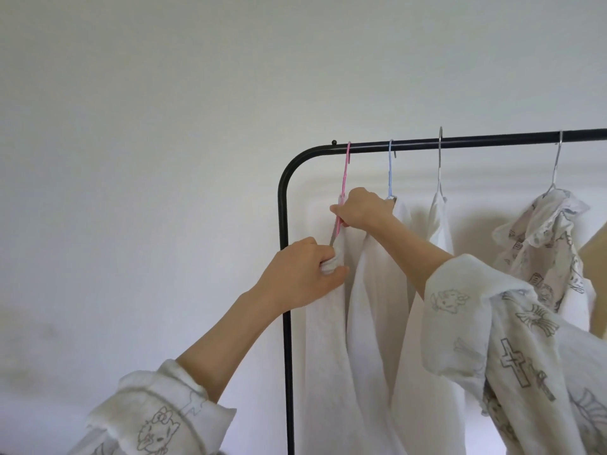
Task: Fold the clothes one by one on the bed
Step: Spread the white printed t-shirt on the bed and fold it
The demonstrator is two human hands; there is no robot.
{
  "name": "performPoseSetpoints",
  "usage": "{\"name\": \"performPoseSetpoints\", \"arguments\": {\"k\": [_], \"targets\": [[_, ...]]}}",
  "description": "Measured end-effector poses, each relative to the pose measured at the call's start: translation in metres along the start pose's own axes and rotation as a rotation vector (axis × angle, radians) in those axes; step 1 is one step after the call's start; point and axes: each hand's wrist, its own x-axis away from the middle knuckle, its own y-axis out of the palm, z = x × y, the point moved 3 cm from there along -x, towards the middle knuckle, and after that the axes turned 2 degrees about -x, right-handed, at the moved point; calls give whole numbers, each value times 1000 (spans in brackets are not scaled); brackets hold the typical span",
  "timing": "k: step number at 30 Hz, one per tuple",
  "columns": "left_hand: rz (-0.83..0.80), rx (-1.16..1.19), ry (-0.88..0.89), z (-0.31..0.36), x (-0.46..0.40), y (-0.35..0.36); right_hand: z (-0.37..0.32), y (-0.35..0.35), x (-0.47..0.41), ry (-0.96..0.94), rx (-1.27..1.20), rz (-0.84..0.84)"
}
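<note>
white shirt [328,339] hangs on the rack [283,205]; my left grip [302,274] bunches its collar, right grip [361,206] pinches the pink hanger [345,178].

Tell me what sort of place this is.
Probably a bedroom or laundry corner at home: a black clothes rack against a plain white wall, with white garments on hangers. No bed is in view.

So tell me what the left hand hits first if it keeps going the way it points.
The left hand, already gripping the white garment, points right; further along it would likely meet the next white garment, though depth is unclear.
</note>
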Motion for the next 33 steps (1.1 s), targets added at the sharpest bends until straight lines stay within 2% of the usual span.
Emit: {"name": "performPoseSetpoints", "arguments": {"k": [5, 10, 13, 18, 23, 29, 33], "targets": [[-10, -48, 51, -1, 16, -7, -3, 8, 14, 41, -294, -36], [15, -47, 23, -10, 23, -7, -5, 22, 41, 8, -295, -95], [47, -121, 25, -6, 29, -3, -3, 18, 52, 1, -412, -126], [219, -215, 243, 14, 49, 1, -6, 9, 62, -2, -672, -92], [41, -37, -21, -12, 54, 18, -11, -6, 74, -70, -858, -53], [76, 298, -183, -28, 40, 22, -2, -12, 88, -241, -1059, -212], [79, 337, -246, -27, 32, 32, 2, -20, 105, -320, -1061, -108]]}}
